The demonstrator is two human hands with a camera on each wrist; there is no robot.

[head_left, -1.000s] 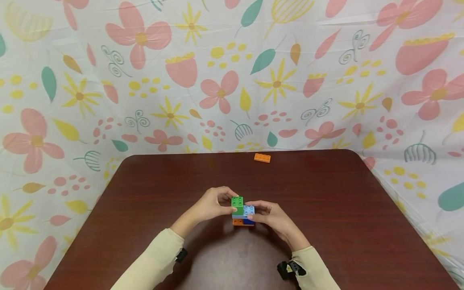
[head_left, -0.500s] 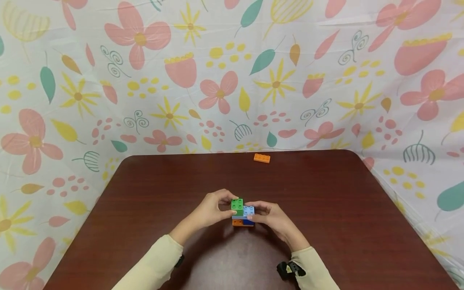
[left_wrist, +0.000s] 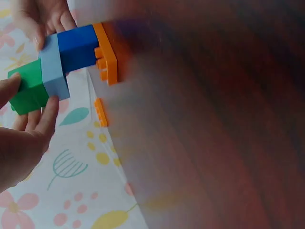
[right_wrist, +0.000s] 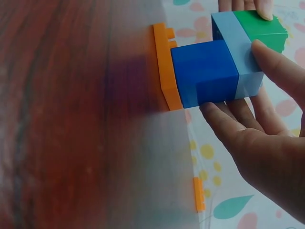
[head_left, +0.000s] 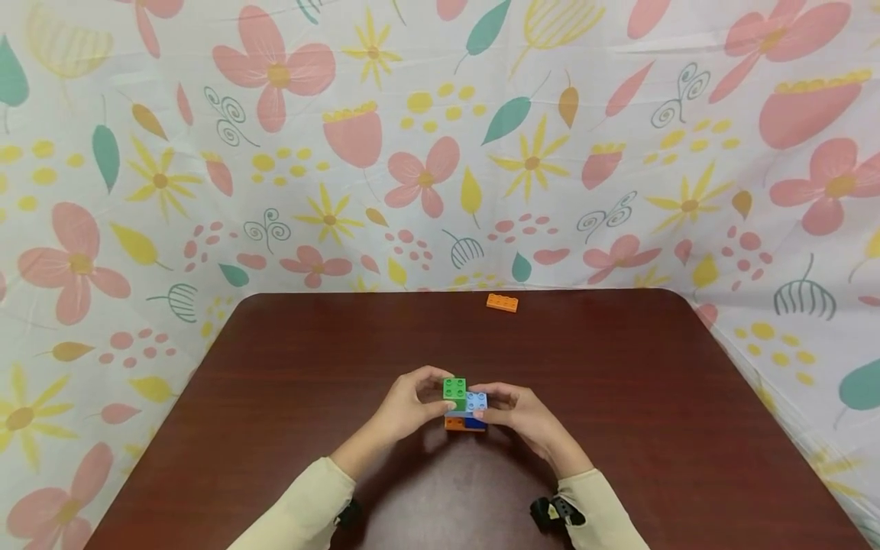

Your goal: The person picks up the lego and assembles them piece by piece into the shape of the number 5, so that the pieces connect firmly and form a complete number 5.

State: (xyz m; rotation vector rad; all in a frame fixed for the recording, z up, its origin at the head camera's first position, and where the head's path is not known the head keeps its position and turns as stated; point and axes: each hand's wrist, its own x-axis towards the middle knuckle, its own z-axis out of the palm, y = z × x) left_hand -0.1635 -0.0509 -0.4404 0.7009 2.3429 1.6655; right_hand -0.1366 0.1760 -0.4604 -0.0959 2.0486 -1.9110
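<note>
A small stack of toy building bricks stands mid-table. Its base is an orange plate [head_left: 455,423], with a dark blue brick [right_wrist: 202,71] on the right half. Across the top of that lies a light blue brick [head_left: 477,401], its left half overhanging the orange studs. A green brick [head_left: 454,388] sits on the light blue brick's left half. My left hand [head_left: 407,405] pinches the green brick between thumb and fingers. With its thumb on the light blue brick, my right hand [head_left: 528,420] holds the stack from the right, a fingertip by the dark blue brick.
Another orange plate [head_left: 503,302] lies near the far edge of the dark brown table [head_left: 330,336]. Behind that edge hangs a flower-print cloth [head_left: 426,92]. Each wrist wears a black strapped device, such as the right one [head_left: 555,513].
The green brick has come down slightly against the light blue brick, with my left hand lowering along with it. My right hand keeps its hold. The head view has shifted a little.
</note>
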